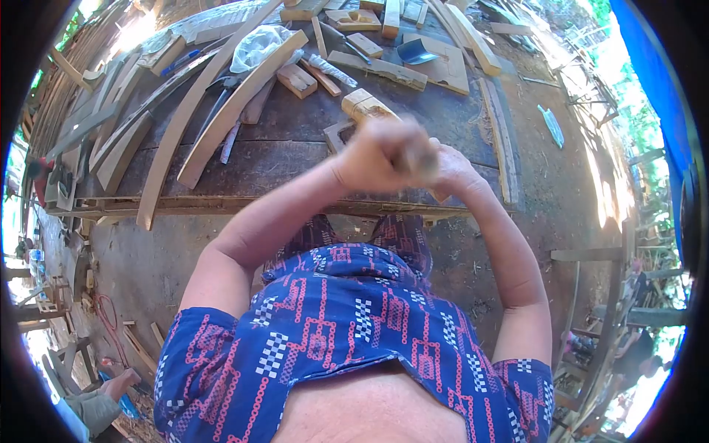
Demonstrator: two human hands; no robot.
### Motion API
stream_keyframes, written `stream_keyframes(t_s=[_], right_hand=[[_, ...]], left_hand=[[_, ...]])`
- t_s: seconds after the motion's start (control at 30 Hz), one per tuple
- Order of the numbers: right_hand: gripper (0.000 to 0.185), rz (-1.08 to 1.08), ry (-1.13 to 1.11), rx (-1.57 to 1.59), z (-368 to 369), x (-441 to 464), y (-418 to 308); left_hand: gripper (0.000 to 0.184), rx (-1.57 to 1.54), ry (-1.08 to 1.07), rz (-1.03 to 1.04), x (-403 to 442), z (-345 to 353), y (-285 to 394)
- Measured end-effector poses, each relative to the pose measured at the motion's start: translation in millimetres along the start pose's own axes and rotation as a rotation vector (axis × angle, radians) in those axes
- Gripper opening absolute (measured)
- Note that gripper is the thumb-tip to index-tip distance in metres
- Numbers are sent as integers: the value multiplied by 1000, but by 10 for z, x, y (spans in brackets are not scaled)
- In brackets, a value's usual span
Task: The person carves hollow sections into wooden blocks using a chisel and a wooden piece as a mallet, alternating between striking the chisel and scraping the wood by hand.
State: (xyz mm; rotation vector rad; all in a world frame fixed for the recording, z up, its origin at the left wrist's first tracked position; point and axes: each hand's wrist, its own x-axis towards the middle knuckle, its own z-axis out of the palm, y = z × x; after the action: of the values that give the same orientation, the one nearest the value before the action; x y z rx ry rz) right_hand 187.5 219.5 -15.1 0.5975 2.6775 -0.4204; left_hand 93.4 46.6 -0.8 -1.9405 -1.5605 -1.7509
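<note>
Dark-boarded tabletop (284, 161): at left, curved strips (165, 159) reach past its near edge; centre, a pale wooden block (363, 105), its near part hidden behind the left hand (380, 153), which is closed around a blurred, round-ended object (421, 160); right hand (458, 173), fingers mostly hidden, grip I cannot tell; far right, open ground (545, 173).

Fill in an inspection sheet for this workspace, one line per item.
Surface: dark plank workbench, wood scattered over it.
Job's things: wooden block by the hands; blurred handle, tool unclear.
Clutter: curved plank, clear plastic bag, wood offcut.
Hands: left hand closed around the handle; right hand beside it, grip partly hidden.
Cables: red cord looped at lower left; whether electrical, unclear.
Surroundings: brown floor; blue tarp at right; another person partly visible, lower left.
</note>
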Motion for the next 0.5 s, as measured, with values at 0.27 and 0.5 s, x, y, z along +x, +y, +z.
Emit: stream_keyframes(t_s=[0.27, 0.5], right_hand=[[70, 31, -18, 43, -146, -222, -168], [71, 45, -28, 37, -142, -231, -180]], left_hand=[[8, -390, 371, -288, 365, -489, -98], [10, -380, 371, -321, 289, -435, -197]])
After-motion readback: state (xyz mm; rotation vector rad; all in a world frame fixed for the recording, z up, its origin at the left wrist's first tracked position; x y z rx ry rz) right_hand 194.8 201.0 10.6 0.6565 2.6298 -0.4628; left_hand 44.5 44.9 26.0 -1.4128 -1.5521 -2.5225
